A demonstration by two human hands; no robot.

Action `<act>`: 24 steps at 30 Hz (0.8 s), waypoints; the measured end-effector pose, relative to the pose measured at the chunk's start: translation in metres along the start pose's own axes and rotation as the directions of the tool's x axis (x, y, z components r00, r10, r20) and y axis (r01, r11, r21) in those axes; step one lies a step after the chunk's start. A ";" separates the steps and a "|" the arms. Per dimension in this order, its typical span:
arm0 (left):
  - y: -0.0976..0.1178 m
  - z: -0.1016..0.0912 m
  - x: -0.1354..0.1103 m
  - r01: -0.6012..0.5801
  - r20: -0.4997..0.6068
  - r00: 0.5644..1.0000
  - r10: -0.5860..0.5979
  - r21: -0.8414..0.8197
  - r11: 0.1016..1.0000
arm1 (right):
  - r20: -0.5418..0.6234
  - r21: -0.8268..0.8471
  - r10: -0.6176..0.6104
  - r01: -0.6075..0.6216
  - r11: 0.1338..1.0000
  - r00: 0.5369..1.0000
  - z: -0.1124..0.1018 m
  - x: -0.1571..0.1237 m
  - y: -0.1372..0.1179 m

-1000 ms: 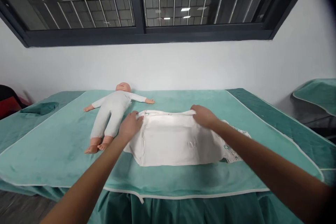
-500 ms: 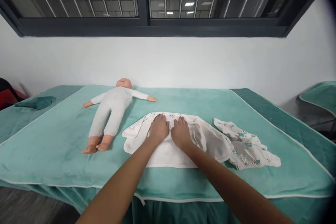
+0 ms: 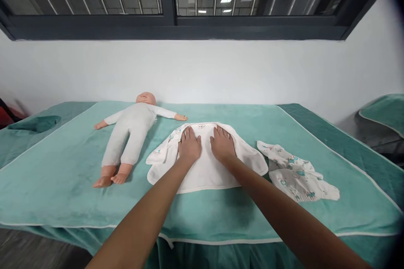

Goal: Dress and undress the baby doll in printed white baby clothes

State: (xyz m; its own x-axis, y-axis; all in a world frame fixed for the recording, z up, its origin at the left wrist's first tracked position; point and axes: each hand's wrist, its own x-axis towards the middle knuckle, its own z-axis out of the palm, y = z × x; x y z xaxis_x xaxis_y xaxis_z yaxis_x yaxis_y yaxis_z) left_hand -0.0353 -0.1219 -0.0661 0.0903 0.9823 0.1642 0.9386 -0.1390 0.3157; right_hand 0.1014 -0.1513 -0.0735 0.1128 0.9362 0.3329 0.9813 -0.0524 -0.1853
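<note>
A white baby top lies spread open on the green bed cover, its inside facing up and its neckline with a small printed label toward the wall. My left hand rests flat on its left half, fingers stretched toward the collar. On the right half my right hand lies the same way, palm down with fingers extended. A baby doll in a white bodysuit lies on its back to the left, apart from the top. Right of the top sits a crumpled pair of printed baby pants.
The green velvet cover has white piping and hangs over the front edge. Behind the bed stands a white wall beneath a dark-framed barred window. Another green-covered surface shows at the far right.
The top has slid away from me toward the wall and lies flatter, with its right side smoothed. My hands have moved forward and farther apart, fingers now more extended.
</note>
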 end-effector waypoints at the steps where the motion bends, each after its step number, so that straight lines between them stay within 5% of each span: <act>1: -0.002 0.000 0.003 -0.003 0.004 1.000 0.003 0.003 1.000 | 0.001 0.002 0.005 -0.005 1.000 1.000 0.001 0.004 0.003; 12: -0.024 0.006 0.022 -0.056 0.041 0.998 0.053 0.066 0.996 | 0.112 0.045 0.046 -0.051 0.998 0.993 0.014 0.017 0.008; 24: -0.020 0.006 0.012 -0.077 -0.122 0.989 0.086 0.082 0.994 | 0.104 0.041 0.029 -0.034 0.999 0.994 0.014 0.019 0.011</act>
State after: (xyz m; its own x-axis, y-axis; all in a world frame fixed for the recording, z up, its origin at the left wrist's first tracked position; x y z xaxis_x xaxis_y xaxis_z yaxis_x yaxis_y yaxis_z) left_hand -0.0508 -0.1070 -0.0757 0.1299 0.9440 0.3032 0.9531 -0.2031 0.2241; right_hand 0.1123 -0.1291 -0.0821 0.1245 0.9654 0.2292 0.9697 -0.0694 -0.2344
